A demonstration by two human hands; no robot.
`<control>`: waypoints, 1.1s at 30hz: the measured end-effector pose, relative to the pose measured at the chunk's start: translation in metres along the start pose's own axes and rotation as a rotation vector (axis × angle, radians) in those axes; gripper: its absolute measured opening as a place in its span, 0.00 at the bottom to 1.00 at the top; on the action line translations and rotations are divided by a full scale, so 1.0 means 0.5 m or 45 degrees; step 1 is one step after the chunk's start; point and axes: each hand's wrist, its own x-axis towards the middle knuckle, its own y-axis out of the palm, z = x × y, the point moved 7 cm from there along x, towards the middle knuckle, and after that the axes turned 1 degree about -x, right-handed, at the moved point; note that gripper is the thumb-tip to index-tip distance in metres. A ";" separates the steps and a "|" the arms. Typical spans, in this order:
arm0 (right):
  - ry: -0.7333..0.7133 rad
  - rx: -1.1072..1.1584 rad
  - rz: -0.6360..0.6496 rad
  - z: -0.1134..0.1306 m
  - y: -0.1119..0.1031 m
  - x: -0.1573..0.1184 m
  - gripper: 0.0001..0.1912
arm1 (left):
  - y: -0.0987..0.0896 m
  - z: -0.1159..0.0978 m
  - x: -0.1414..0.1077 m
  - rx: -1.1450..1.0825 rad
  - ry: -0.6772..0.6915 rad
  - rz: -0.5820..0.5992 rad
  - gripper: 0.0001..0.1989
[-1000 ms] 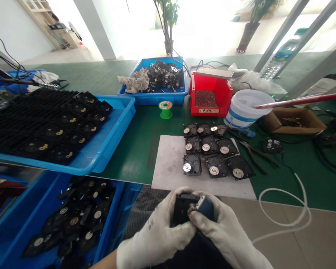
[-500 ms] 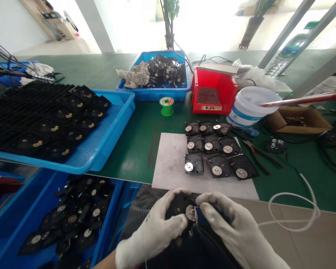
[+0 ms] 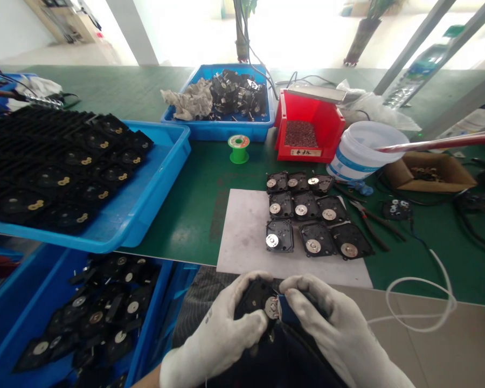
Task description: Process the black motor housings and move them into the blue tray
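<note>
My left hand (image 3: 226, 323), in a white glove, grips a black plastic housing (image 3: 254, 302) at its left side, the thumb across its face. A round silver motor (image 3: 272, 307) with short thin wires sits at the housing's right part. My right hand (image 3: 327, 318), also gloved, is curled just right of the motor, fingertips close together by the wires; what they hold is hidden. Both hands are above my lap, before the table edge. On a white sheet (image 3: 242, 237) lie several similar black housings (image 3: 279, 237) with silver motors, in rows.
Left is a blue tray (image 3: 157, 183) of stacked black parts; below it, a blue bin (image 3: 161, 291) holds loose housings. Behind stand a green solder spool (image 3: 238, 151), red bin (image 3: 281, 129) and white bucket (image 3: 358, 145). Pliers (image 3: 372, 226) and a white tube (image 3: 448, 275) lie right.
The view has shifted slightly, so the trays on the left appear farther left. Both hands keep nearly the same pose around the housing, with only slight finger movement.
</note>
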 end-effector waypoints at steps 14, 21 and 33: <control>0.005 0.023 0.006 -0.008 -0.003 0.001 0.15 | -0.003 0.003 0.006 0.086 0.015 0.056 0.22; -0.064 -0.030 0.059 -0.011 -0.001 0.006 0.14 | -0.006 -0.008 0.007 0.183 0.063 0.064 0.23; -0.183 -0.181 0.090 -0.027 0.004 0.014 0.15 | -0.009 -0.004 0.006 0.172 0.023 0.062 0.24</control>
